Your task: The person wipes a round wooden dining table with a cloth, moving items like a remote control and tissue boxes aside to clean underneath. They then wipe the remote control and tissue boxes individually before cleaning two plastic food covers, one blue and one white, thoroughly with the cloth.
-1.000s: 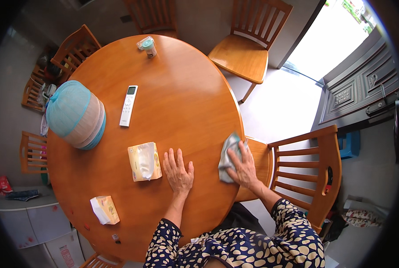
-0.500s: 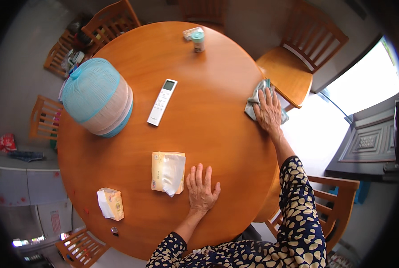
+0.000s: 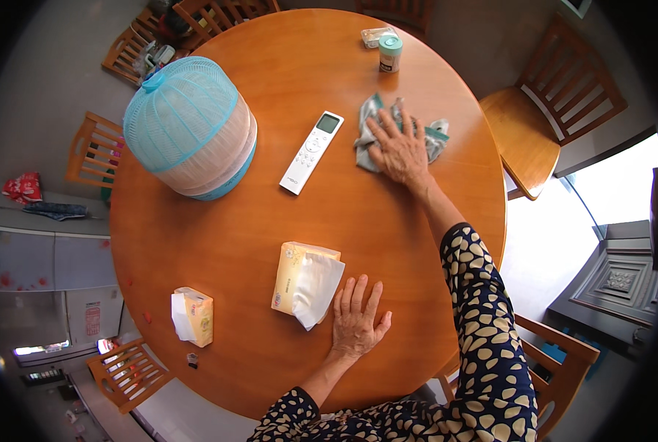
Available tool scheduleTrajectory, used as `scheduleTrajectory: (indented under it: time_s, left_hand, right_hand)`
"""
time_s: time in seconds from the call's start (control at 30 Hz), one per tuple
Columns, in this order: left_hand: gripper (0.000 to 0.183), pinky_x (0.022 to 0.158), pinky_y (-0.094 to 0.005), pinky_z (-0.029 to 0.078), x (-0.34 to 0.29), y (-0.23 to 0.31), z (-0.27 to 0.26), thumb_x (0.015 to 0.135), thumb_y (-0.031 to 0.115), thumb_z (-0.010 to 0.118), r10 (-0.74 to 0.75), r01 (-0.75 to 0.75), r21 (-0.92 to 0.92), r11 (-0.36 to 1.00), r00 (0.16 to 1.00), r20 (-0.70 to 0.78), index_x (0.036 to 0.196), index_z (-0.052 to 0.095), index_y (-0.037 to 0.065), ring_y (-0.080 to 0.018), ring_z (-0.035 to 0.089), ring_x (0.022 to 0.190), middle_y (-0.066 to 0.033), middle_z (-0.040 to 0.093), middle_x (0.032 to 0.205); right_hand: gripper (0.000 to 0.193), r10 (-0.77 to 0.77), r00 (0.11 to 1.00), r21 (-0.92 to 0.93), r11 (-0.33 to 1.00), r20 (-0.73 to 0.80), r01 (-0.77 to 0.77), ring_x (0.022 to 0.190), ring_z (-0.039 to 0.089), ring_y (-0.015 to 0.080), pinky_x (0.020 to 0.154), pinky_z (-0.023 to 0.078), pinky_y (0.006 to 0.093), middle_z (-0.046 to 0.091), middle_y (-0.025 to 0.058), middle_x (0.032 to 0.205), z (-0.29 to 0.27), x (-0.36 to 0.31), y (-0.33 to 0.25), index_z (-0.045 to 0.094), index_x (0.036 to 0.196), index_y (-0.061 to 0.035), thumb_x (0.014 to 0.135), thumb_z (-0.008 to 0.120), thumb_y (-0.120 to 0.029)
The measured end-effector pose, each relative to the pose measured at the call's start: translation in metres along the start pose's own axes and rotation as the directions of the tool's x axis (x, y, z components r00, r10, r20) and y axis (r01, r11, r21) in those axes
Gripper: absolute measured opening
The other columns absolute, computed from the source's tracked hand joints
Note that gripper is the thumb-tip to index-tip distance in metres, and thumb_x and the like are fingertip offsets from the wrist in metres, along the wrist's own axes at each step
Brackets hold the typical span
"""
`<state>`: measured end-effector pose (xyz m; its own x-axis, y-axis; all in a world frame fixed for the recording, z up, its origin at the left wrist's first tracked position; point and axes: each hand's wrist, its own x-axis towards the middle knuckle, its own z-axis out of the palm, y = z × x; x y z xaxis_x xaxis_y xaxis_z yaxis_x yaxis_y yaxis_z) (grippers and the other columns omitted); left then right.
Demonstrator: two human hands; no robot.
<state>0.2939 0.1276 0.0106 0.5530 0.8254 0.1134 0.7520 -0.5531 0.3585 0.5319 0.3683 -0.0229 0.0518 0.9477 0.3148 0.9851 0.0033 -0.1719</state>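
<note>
My right hand (image 3: 399, 149) presses down with spread fingers on a crumpled grey-green cloth (image 3: 367, 151) that lies on the round wooden table (image 3: 270, 221). Flat on the tabletop, fingers stretched, rests my left hand (image 3: 358, 320), just right of a yellow tissue pack (image 3: 288, 276) with a white sheet pulled out. A white remote control (image 3: 312, 153) lies left of the cloth. Beyond the cloth stands a small jar (image 3: 389, 55) with a mint-green lid, beside a clear box (image 3: 378, 35).
A blue and beige domed mesh food cover (image 3: 189, 125) stands at the table's left. Near the left edge are a smaller tissue pack (image 3: 196, 317) and a tiny dark object (image 3: 193, 360). Wooden chairs surround the table, one at the right (image 3: 524, 132). A grey door (image 3: 616, 280) stands far right.
My right hand has slid the cloth from the table's right edge inward, to the left and farther away. My left hand stays flat by the tissue pack. The whole view has shifted.
</note>
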Motion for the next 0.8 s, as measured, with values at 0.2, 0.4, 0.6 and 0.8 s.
scheduleTrajectory:
  time_s: [0.2,0.4,0.6,0.8]
  left_hand:
    - [0.064,0.109,-0.05,0.028,0.001,-0.001,0.0,0.082,0.034,0.067,0.016,-0.016,-0.003,1.0,1.0,-0.003,0.139,0.049,0.011,-0.037,0.032,0.136,-0.0166,0.036,0.147]
    - [0.061,0.109,-0.0483,0.03,0.003,0.0,-0.003,0.083,0.034,0.067,0.013,-0.013,0.007,1.0,1.0,0.006,0.137,0.051,0.011,-0.0353,0.034,0.135,-0.0164,0.039,0.146]
    - [0.061,0.108,-0.05,0.029,0.001,-0.001,-0.001,0.084,0.035,0.065,0.027,-0.027,-0.002,1.0,1.0,0.013,0.137,0.05,0.01,-0.0365,0.032,0.136,-0.0173,0.038,0.146]
    - [0.06,0.107,-0.0506,0.031,0.0,-0.001,0.0,0.084,0.036,0.064,0.013,-0.013,0.0,1.0,1.0,-0.006,0.137,0.05,0.011,-0.0367,0.034,0.135,-0.0169,0.039,0.146]
  right_hand:
    - [0.053,-0.441,0.871,0.102,0.898,0.218,0.429,0.145,0.017,0.0346,0.116,0.012,0.0591,0.03,-0.0004,0.157,-0.028,-0.044,-0.056,0.044,0.143,-0.0323,0.092,0.046,-0.047]
    - [0.047,-0.703,0.704,0.356,0.686,0.099,0.635,0.146,0.021,0.0285,0.117,0.016,0.0549,0.035,-0.001,0.154,-0.028,-0.059,-0.035,0.052,0.136,-0.0358,0.091,0.047,-0.049]
    - [0.05,-0.218,0.967,0.002,0.976,0.13,0.22,0.144,0.026,0.0297,0.116,0.018,0.0509,0.035,0.0017,0.154,-0.022,0.004,0.073,0.046,0.142,-0.0328,0.095,0.046,-0.047]
    - [0.048,0.205,0.977,-0.159,0.968,0.052,-0.195,0.144,0.025,0.0293,0.117,0.018,0.0497,0.036,0.0018,0.154,-0.026,0.001,0.132,0.044,0.143,-0.036,0.096,0.042,-0.047]
